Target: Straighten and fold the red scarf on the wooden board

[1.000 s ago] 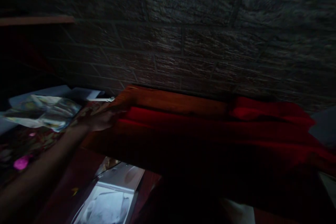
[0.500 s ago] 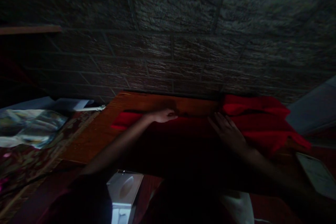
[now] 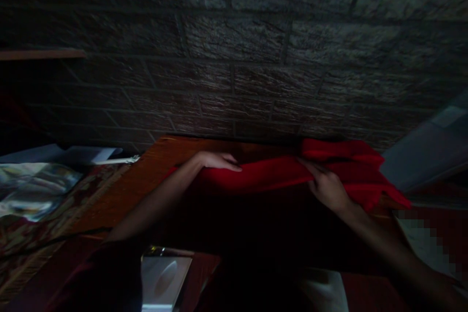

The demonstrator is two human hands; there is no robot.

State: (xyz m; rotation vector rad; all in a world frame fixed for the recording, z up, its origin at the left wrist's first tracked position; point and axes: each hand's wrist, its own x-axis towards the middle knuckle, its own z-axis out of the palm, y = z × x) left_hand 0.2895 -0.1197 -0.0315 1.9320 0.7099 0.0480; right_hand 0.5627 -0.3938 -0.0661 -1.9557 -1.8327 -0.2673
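A long red cloth (image 3: 263,174) lies folded into a strip along a wooden table (image 3: 139,180). My left hand (image 3: 216,161) rests on the left part of the strip, its fingers stretched out and the thumb a little apart. On the right, my right hand (image 3: 329,187) grips the strip's near edge between thumb and fingers. That edge looks slightly raised between the hands. More of the red cloth (image 3: 343,150) lies bunched beyond my right hand. Deep shadow hides the near side of the table.
A dark brick wall (image 3: 234,78) stands right behind the table. On the left, a shiny plastic bag (image 3: 40,187) lies on a patterned rug (image 3: 87,187). A white box (image 3: 166,275) sits below the table's near edge. At the right is a pale panel (image 3: 424,151).
My right hand has gone from lying flat on the cloth to gripping its edge. The strip's right part has come up slightly. My left hand has shifted a little left, fingers straighter.
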